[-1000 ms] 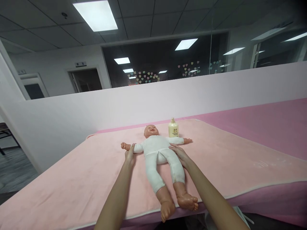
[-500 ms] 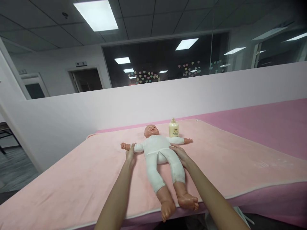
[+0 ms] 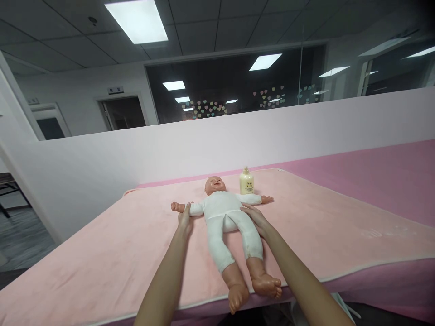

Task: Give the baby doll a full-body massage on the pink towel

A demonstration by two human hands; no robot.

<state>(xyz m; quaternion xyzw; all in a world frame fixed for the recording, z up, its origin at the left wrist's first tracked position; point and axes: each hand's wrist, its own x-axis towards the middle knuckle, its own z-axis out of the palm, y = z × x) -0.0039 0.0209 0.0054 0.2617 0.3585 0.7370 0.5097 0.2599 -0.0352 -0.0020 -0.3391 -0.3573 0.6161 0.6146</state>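
A baby doll [image 3: 222, 206] in a white body suit lies on its back, head toward the wall, feet toward me. Its arms are spread out to both sides. My left hand [image 3: 185, 216] is closed around the doll's forearm at the left, near its wrist; the fingers underneath are partly hidden. Against the doll's hip and upper thigh at the right rests my right hand [image 3: 257, 217], fingers stretched out and lying on the white cloth. Just behind the doll's outstretched right-side arm stands a pale yellow pump bottle [image 3: 246, 182] with dark print.
A peach towel [image 3: 112, 249] with a pale edge covers the pink padded surface [image 3: 384, 174]. Behind it runs a low white wall [image 3: 190, 154] with glass above. The doll's feet reach the towel's front edge. A dark table [image 3: 12, 188] stands at far left.
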